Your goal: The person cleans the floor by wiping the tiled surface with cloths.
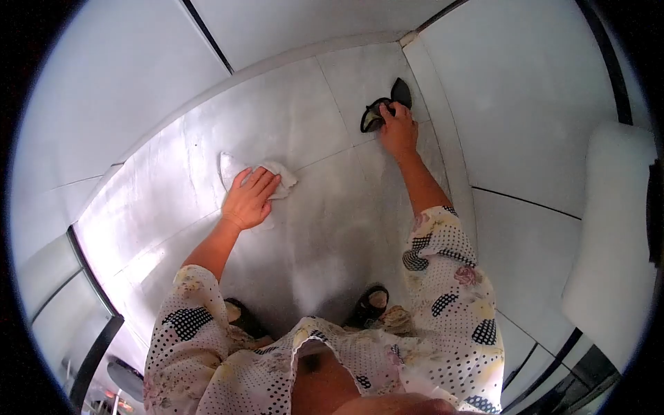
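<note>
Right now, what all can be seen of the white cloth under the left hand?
The white cloth looks soft and thin. It lies crumpled on the pale tiled floor, its surface creased and its edges uneven, with one corner spreading beyond the far side of the hand. The left hand rests over it palm down, hiding its middle. Whether it is damp cannot be told.

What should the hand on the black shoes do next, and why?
I'd have the right hand lift the black shoes a little: its fingers are already on them, they cover some floor, and the left hand has a white cloth on that floor, perhaps for wiping there too.
</note>
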The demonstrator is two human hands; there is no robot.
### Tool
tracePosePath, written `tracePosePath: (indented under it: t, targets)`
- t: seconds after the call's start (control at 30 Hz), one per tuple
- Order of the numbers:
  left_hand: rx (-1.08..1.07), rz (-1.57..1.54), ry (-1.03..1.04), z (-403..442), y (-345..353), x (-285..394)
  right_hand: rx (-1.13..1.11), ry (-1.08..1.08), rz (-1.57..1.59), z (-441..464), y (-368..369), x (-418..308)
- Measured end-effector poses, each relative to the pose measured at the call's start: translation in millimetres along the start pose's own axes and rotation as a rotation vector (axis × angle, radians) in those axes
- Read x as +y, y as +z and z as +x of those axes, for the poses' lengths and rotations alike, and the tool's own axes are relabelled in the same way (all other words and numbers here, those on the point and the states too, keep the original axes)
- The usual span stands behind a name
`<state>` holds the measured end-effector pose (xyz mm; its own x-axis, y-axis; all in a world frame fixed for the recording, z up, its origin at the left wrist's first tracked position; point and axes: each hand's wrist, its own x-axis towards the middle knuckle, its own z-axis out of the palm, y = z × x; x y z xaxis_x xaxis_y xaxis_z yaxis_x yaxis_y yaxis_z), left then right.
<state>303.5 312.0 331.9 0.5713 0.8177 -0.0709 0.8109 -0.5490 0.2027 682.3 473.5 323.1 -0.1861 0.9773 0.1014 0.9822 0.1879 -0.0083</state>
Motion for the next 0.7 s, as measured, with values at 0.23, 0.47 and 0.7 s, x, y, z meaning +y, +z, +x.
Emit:
tracePosePath:
  t: [0.23, 0.47, 0.7]
  targets:
    - [-0.027, -0.019, -0.021, -1, -3, -3, -0.053, 0.125, -0.061, 45, -3, -11]
    - [-0.045, -0.032, -0.017, -6, 1, -5, -0.096, 0.062, 0.061, 11, 2, 5]
    - [-0.024, -0.042, -0.007, -4, -2, -6, -0.148, 0.103, -0.048, 26, -15, -10]
